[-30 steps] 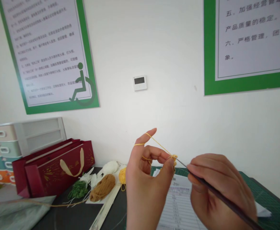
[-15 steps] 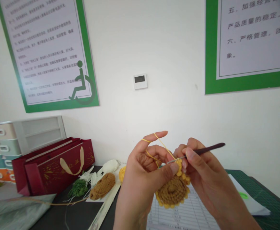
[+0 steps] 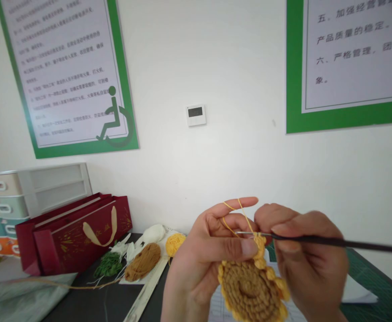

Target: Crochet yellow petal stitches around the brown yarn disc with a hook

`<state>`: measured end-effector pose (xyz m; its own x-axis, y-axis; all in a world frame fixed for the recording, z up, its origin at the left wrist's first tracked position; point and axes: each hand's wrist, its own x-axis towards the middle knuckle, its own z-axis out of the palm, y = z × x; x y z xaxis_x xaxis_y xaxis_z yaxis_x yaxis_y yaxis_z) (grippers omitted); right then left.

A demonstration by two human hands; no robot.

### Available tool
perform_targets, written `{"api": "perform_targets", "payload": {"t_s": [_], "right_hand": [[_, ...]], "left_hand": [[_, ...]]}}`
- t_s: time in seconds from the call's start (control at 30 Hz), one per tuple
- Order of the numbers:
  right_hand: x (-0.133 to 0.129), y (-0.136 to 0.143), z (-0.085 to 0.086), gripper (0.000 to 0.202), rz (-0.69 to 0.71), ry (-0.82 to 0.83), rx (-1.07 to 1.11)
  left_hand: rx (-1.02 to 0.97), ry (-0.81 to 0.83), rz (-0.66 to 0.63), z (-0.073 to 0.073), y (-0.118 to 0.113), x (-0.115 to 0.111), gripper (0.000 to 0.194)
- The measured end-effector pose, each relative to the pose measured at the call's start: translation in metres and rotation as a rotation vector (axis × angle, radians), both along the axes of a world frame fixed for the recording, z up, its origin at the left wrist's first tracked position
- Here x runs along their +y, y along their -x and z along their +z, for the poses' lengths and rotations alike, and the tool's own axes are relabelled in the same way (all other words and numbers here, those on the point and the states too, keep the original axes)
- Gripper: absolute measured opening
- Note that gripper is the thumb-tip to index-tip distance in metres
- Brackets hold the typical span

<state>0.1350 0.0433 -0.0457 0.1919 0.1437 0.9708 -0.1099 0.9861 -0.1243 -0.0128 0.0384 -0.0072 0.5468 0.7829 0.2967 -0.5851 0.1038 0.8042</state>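
Note:
A round crochet piece [image 3: 249, 288], brown in the middle with a yellow scalloped edge, hangs below my hands. My left hand [image 3: 212, 250] pinches its yellow top edge between thumb and fingers. Yellow yarn [image 3: 245, 212] loops around the raised left index finger and runs down to the stitches. My right hand [image 3: 306, 255] grips a crochet hook [image 3: 343, 242] with a dark handle. Its thin metal tip points left and lies at the yellow stitches, just above my left thumb. The lower fingers of my left hand are partly hidden.
On the dark table lie a yellow yarn ball [image 3: 175, 244], a brown skein [image 3: 142, 261], green yarn [image 3: 108, 264] and a pale strip [image 3: 147, 290]. A red gift bag [image 3: 78, 237] stands left, before drawers [image 3: 10, 205]. A green cutting mat [image 3: 373, 279] and papers lie right.
Both hands and the crochet piece have shifted right, and the piece appears larger and lower. The right hand has turned, swinging the hook from upward-slanting to nearly level, its handle reaching further right.

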Motion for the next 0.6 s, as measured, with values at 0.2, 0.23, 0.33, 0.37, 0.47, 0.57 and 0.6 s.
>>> {"api": "perform_targets", "payload": {"t_s": [0.2, 0.23, 0.33, 0.37, 0.47, 0.57, 0.6], "right_hand": [[-0.004, 0.003, 0.006, 0.011, 0.214, 0.262, 0.052], [-0.005, 0.001, 0.008, 0.013, 0.250, 0.277, 0.031], [-0.007, -0.001, 0.013, 0.021, 0.366, 0.351, -0.036], [-0.007, -0.001, 0.014, 0.023, 0.391, 0.383, -0.056], [-0.005, 0.002, 0.014, 0.023, 0.385, 0.444, -0.084], [0.000, 0.005, 0.010, 0.012, 0.275, 0.387, -0.081], [0.002, 0.006, 0.008, 0.009, 0.223, 0.359, -0.085]], "left_hand": [[0.073, -0.078, -0.043, 0.003, 0.007, 0.000, 0.054], [0.066, -0.085, -0.070, 0.003, 0.007, 0.000, 0.051], [0.059, -0.121, -0.071, 0.003, 0.007, 0.000, 0.038], [0.072, -0.147, -0.023, 0.003, 0.007, -0.001, 0.035], [0.122, -0.229, 0.209, 0.003, 0.007, -0.005, 0.043], [0.115, -0.268, 0.340, 0.002, 0.006, -0.008, 0.059], [0.116, -0.274, 0.356, 0.002, 0.006, -0.009, 0.060]]}}
